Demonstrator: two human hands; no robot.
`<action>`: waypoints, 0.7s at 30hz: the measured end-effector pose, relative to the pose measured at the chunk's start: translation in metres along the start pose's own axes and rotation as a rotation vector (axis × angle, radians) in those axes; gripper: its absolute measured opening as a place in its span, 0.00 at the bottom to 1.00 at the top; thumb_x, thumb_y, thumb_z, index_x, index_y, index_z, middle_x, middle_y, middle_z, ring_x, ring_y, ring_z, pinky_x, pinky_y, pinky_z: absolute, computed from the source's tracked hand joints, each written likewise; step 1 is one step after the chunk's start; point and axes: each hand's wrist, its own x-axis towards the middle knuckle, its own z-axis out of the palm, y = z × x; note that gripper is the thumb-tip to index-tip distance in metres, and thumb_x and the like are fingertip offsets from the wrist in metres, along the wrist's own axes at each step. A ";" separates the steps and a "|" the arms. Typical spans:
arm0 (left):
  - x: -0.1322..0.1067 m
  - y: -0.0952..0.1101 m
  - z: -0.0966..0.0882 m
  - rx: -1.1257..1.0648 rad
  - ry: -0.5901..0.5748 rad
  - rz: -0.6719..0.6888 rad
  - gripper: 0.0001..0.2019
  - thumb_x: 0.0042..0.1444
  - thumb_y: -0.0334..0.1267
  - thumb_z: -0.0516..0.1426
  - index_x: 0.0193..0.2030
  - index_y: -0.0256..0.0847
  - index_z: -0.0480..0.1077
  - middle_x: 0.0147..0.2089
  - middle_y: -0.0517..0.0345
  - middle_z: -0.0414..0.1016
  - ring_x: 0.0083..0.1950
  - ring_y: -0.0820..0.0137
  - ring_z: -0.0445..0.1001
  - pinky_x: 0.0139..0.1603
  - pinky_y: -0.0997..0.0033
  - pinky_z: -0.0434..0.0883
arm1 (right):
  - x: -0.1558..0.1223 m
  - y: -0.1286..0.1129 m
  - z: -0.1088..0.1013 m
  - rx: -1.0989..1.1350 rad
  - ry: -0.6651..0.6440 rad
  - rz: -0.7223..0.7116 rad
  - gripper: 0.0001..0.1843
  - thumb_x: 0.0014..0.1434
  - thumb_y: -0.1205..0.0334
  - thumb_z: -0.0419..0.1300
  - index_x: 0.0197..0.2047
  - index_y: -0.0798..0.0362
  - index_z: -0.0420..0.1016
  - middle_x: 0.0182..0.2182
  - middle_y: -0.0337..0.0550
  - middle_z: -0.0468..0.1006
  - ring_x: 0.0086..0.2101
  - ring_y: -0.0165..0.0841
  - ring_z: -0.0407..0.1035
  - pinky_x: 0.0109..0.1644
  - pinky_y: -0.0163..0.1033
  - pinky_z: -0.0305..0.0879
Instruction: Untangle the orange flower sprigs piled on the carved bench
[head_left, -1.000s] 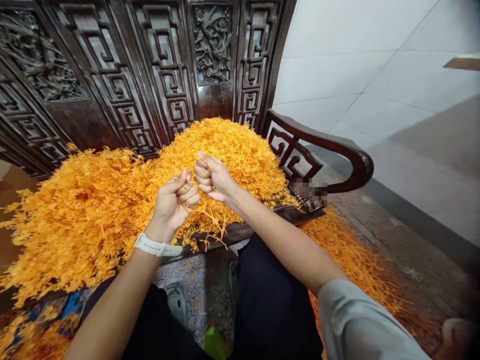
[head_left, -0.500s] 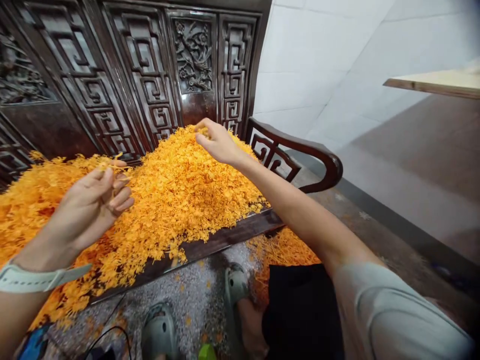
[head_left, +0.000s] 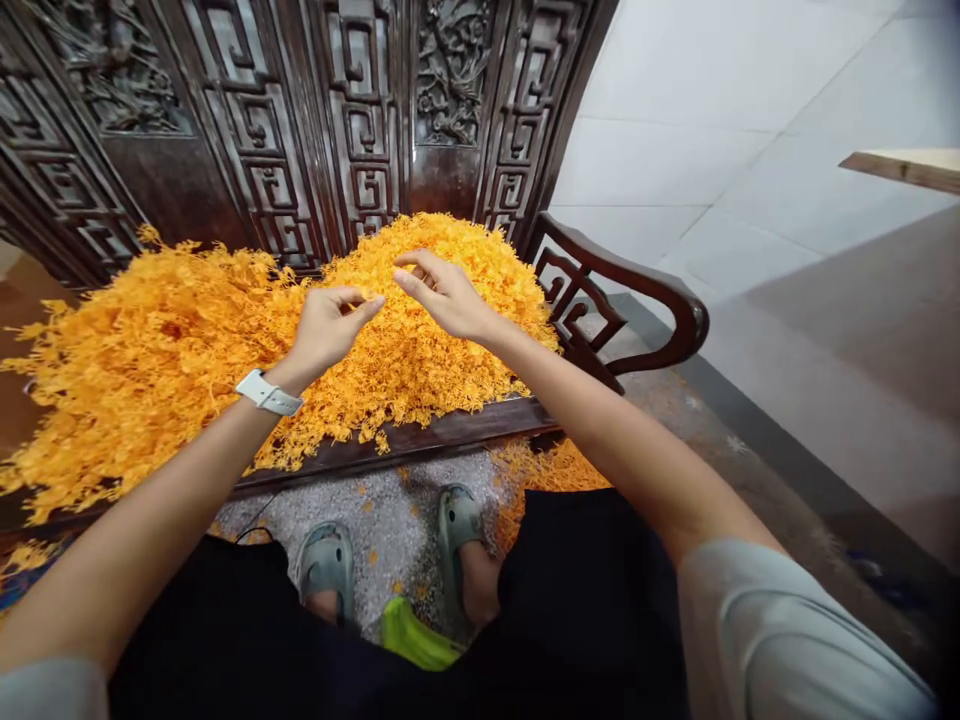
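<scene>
Bright orange plastic-looking sprigs (head_left: pixel 450 365) lie heaped on the seat of a dark carved wooden bench. My left hand (head_left: pixel 328 328), with a pale watch strap at the wrist, is over the middle of the heap, thumb and forefinger brought close together. Anything between those fingertips blends into the orange behind. Just to its right, my right hand (head_left: pixel 442 295) hovers over the taller mound, fingers curled in towards the thumb. What it holds, if anything, is too small to make out. A small gap separates the two hands.
The carved backrest (head_left: pixel 442 185) rises behind the heap, and a curved armrest (head_left: pixel 679 320) closes the right end. More orange pieces (head_left: pixel 570 470) lie on the floor by my legs. A bright green object (head_left: pixel 416 640) lies between my clogs (head_left: pixel 326 565). A board edge (head_left: pixel 907 170) juts in at right.
My left hand has moved right and forward, towards my right hand; the orange sprig it held no longer shows clearly. My right hand stays over the mound. The view has shifted left.
</scene>
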 end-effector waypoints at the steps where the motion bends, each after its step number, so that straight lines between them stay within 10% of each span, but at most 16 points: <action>1: 0.000 -0.001 0.003 0.034 -0.039 0.041 0.17 0.55 0.39 0.72 0.20 0.38 0.74 0.20 0.59 0.66 0.25 0.75 0.57 0.26 0.72 0.51 | -0.005 -0.002 0.004 0.004 -0.010 -0.014 0.25 0.67 0.35 0.61 0.53 0.46 0.75 0.39 0.40 0.72 0.36 0.34 0.60 0.43 0.38 0.59; 10: 0.002 0.007 0.026 0.152 -0.152 0.223 0.12 0.50 0.24 0.71 0.22 0.42 0.79 0.22 0.61 0.63 0.27 0.73 0.55 0.30 0.70 0.51 | -0.012 -0.011 0.003 -0.085 -0.007 -0.193 0.16 0.69 0.59 0.63 0.29 0.50 0.66 0.35 0.43 0.65 0.40 0.38 0.61 0.51 0.46 0.61; 16: 0.015 0.043 0.021 -0.111 -0.098 0.090 0.11 0.50 0.24 0.72 0.24 0.40 0.80 0.25 0.58 0.75 0.31 0.71 0.71 0.33 0.72 0.62 | -0.022 -0.057 0.008 0.126 0.265 0.009 0.18 0.73 0.50 0.60 0.34 0.52 0.66 0.39 0.43 0.66 0.47 0.37 0.66 0.50 0.42 0.70; 21: 0.035 0.063 0.012 -0.083 0.034 0.158 0.16 0.50 0.10 0.67 0.24 0.36 0.77 0.26 0.62 0.73 0.34 0.77 0.71 0.37 0.77 0.66 | -0.037 -0.095 0.013 0.175 0.321 -0.112 0.21 0.77 0.50 0.50 0.36 0.54 0.69 0.35 0.38 0.66 0.43 0.31 0.72 0.47 0.40 0.74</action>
